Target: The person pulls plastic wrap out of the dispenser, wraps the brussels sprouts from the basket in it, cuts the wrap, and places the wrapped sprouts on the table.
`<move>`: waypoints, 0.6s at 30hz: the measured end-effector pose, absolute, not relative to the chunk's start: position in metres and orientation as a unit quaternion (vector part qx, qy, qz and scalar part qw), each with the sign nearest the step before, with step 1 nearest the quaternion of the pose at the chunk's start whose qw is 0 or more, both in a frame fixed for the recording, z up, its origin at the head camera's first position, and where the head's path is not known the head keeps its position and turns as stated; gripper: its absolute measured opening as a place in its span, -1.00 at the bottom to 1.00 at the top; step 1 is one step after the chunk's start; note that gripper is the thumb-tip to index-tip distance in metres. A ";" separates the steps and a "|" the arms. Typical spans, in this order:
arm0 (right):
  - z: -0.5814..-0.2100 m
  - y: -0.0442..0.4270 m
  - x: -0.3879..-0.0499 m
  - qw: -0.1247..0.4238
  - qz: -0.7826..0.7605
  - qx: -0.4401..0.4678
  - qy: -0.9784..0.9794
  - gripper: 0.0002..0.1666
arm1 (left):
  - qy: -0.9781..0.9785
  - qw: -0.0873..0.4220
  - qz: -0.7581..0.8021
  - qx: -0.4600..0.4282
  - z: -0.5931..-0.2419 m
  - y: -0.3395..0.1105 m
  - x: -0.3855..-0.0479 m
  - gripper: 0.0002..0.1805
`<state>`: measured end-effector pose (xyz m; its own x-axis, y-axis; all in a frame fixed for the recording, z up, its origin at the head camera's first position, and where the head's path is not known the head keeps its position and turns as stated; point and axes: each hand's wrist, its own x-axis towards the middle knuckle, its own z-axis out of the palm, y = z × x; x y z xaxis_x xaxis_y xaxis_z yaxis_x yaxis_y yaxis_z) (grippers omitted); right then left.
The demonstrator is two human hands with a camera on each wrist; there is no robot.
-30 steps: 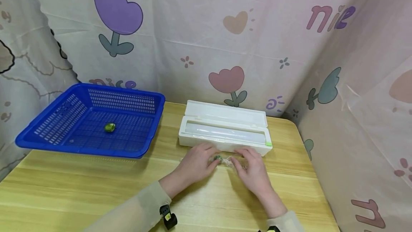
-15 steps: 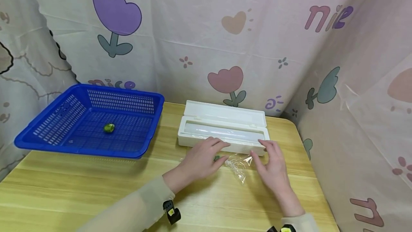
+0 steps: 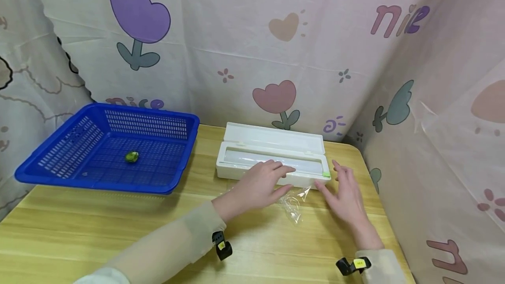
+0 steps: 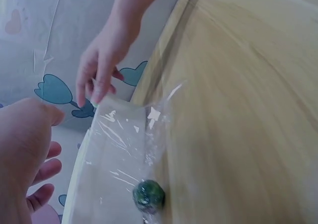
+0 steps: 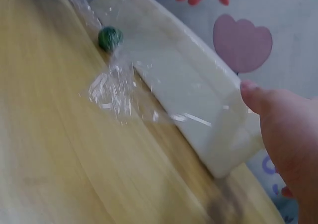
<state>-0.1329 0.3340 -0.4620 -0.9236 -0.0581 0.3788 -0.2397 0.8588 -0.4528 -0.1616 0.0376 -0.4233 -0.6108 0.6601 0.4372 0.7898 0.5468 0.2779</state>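
A white box [image 3: 272, 179] lies with its lid raised and a roll of clear film [image 3: 272, 160] inside. Clear film [image 3: 292, 207] hangs down its front onto the table, around a small green round item [image 4: 148, 196] that the left hand hides in the head view. My left hand [image 3: 258, 186] hovers over the box's front, its fingers spread and holding nothing. At the box's right end is my right hand [image 3: 347, 196], fingers extended, thumb close to the front corner; whether the thumb touches, I cannot tell. In the right wrist view the green item [image 5: 110, 38] sits wrapped beside the box [image 5: 184, 85].
A blue plastic basket [image 3: 158, 186] stands at the left of the wooden table [image 3: 118, 231], with a small green item [image 3: 132, 157] in it. Patterned cloth [image 3: 229, 21] hangs behind the table and along its right side.
My right hand has let go of the film's twisted end and moved right to the box's end. My left hand has lifted off the green item and shifted right and up, and the loose film has spread.
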 end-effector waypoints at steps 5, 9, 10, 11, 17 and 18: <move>-0.466 0.341 -0.143 0.126 0.239 0.092 -0.958 0.10 | -0.872 0.117 -0.227 -0.418 -0.416 0.049 -0.166 -0.50; -0.467 0.345 -0.151 0.098 0.242 0.108 -0.959 0.08 | -0.876 0.107 -0.221 -0.415 -0.416 0.058 -0.170 -0.49; -0.467 0.345 -0.152 0.091 0.243 0.110 -0.960 0.07 | -0.877 0.108 -0.218 -0.415 -0.416 0.060 -0.171 -0.49; -0.467 0.346 -0.153 0.086 0.243 0.111 -0.960 0.07 | -0.877 0.107 -0.217 -0.415 -0.416 0.062 -0.172 -0.50; -0.471 0.350 -0.160 0.053 0.256 0.119 -0.958 0.07 | -0.880 0.096 -0.205 -0.418 -0.412 0.076 -0.176 -0.51; -0.472 0.351 -0.161 0.047 0.260 0.120 -0.957 0.07 | -0.880 0.096 -0.202 -0.419 -0.411 0.078 -0.176 -0.51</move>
